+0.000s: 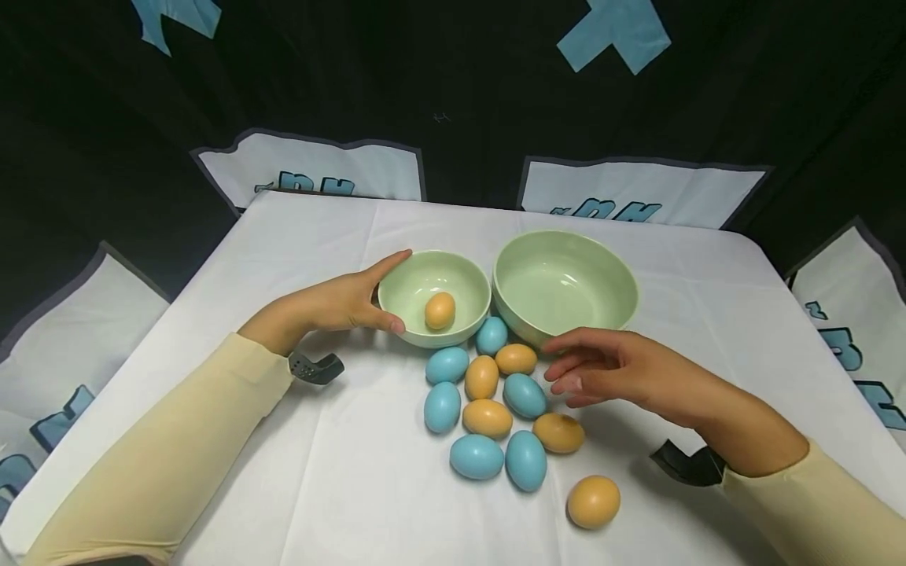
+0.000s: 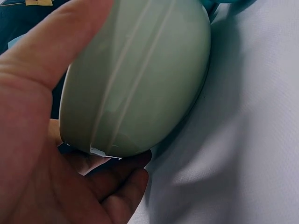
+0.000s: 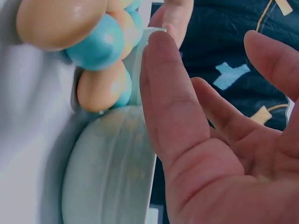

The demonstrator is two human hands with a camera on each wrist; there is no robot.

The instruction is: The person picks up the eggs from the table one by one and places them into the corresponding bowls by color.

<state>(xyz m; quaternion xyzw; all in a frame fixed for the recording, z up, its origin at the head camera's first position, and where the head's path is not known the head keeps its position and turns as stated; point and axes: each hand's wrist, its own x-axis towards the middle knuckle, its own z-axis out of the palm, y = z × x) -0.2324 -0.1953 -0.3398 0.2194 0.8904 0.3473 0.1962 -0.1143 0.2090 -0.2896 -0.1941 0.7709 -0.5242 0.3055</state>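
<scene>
My left hand (image 1: 347, 303) holds the small light green bowl (image 1: 402, 284) from its left side, thumb in front and a finger at the far rim. In the left wrist view its fingers (image 2: 128, 191) bend against the bowl's wall. One yellow-orange egg (image 1: 440, 311) lies inside that bowl. Over the right side of a cluster of eggs hovers my right hand (image 1: 623, 369), fingers loosely bent, nothing in its grasp. Closest to it are a blue egg (image 1: 525, 395), a yellow-orange egg (image 1: 516, 359) and the front of the large green bowl (image 1: 566, 295).
Several more blue eggs (image 1: 442, 407) and yellow-orange eggs (image 1: 487, 418) lie close together in front of the bowls. A single yellow-orange egg (image 1: 594, 501) sits apart at the near right. A white cloth covers the table (image 1: 354, 487); dark fabric (image 1: 467, 102) hangs behind it.
</scene>
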